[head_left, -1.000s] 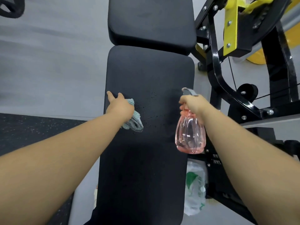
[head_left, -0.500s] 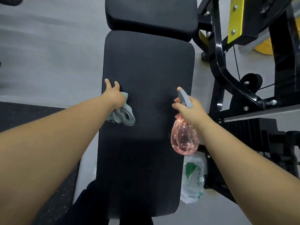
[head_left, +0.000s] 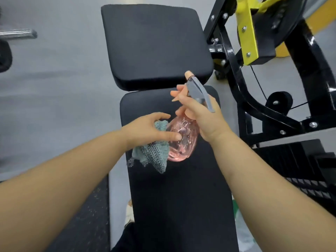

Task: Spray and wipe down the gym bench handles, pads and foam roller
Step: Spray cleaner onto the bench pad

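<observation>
0.5 s ago the 2 grips were well apart, the left at the left edge of the long pad and the right at its right edge, with the bottle hanging base-down. Both have since moved to the centre of the frame and now meet there.

The right grip (head_left: 207,122) is closed round the neck of the pink spray bottle (head_left: 183,144), with fingers curled over the trigger. The bottle is tilted. Its grey head and nozzle (head_left: 189,74) point to the upper centre of the frame, over the near edge of the upper pad (head_left: 156,44).

The left grip (head_left: 145,130) holds the blue-green cloth (head_left: 154,155) bunched under the palm. 1 outstretched digit touches the bottle body. The cloth hangs just left of the bottle base and touches it.

Both grips are over the upper part of the long pad (head_left: 181,197), which runs from the centre to the bottom edge of the frame. The black and yellow machine frame (head_left: 247,33) fills the upper right.
</observation>
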`<state>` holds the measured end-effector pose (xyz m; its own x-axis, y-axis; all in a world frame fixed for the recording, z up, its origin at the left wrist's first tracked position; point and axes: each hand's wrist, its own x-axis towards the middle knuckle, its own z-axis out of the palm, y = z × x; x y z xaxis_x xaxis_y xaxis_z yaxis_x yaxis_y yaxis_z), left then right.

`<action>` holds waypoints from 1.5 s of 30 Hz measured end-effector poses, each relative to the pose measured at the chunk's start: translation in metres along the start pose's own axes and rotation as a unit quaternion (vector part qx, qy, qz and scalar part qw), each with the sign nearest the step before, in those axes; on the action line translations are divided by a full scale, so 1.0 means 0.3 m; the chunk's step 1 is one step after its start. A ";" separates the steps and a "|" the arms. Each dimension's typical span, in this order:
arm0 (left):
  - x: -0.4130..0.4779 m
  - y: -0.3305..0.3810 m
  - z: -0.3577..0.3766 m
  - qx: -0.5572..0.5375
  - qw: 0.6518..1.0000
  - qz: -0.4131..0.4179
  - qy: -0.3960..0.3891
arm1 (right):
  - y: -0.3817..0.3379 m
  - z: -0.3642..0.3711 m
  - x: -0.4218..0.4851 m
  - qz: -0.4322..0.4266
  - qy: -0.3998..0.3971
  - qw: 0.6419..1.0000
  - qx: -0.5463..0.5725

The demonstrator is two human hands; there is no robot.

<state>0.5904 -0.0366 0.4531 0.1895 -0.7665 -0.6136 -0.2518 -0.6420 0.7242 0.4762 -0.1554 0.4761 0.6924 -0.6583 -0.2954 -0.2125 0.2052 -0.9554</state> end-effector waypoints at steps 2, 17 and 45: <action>0.040 0.011 -0.055 0.005 0.998 0.045 -0.039 | -0.047 0.027 0.056 -0.014 0.014 0.998 0.052; 0.247 0.056 -0.251 0.020 0.978 0.138 0.155 | -0.042 0.070 0.295 0.044 0.095 0.993 -0.058; 0.277 -0.095 -0.200 -0.167 0.956 0.009 0.243 | 0.025 0.172 0.610 0.001 0.292 0.923 -0.251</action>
<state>0.6703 -0.0831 0.4003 0.6267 -0.6427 -0.4407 0.0425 -0.5365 0.8428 0.6370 -0.2370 0.4150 0.2324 -0.9667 -0.1075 -0.6079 -0.0581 -0.7919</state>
